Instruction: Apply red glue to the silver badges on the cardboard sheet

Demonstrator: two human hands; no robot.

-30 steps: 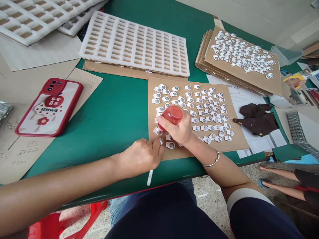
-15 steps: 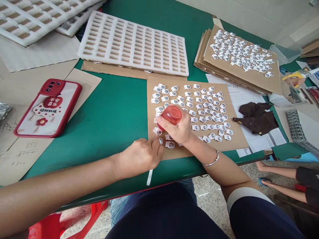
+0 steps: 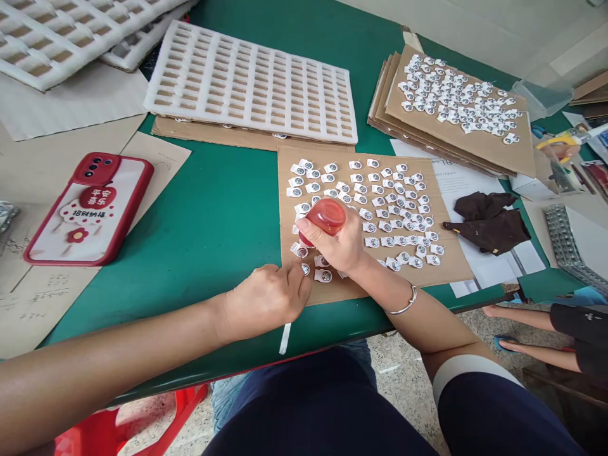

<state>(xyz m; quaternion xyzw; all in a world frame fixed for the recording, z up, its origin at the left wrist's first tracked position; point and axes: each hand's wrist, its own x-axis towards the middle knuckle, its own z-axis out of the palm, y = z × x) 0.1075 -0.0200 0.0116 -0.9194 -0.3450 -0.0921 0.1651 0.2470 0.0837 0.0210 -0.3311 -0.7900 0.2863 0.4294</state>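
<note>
My right hand (image 3: 339, 237) is wrapped round a translucent red squeeze bottle (image 3: 327, 216), its rounded base tipped up toward me. The bottle's tip is hidden beneath the hand, over the left part of a cardboard sheet (image 3: 449, 266). Rows of small white tags with round black-and-white emblems (image 3: 323, 276) lie on this sheet. At its lower left edge my left hand (image 3: 273, 294) is closed, fingers pinched beside one tag. From under that palm sticks out the end of a thin white stick (image 3: 285, 339); the rest of it is covered.
A white padded grid board (image 3: 251, 88) lies behind the sheet. At the back right, stacked cardboard (image 3: 510, 155) bears more tags. A phone in a red case (image 3: 90, 209) lies left, a dark brown cloth (image 3: 498, 225) right. Another person's legs (image 3: 536, 335) show at lower right.
The view has shifted slightly, moving the phone and boards a little left in the picture. Both hands keep their grips and nearly the same places.
</note>
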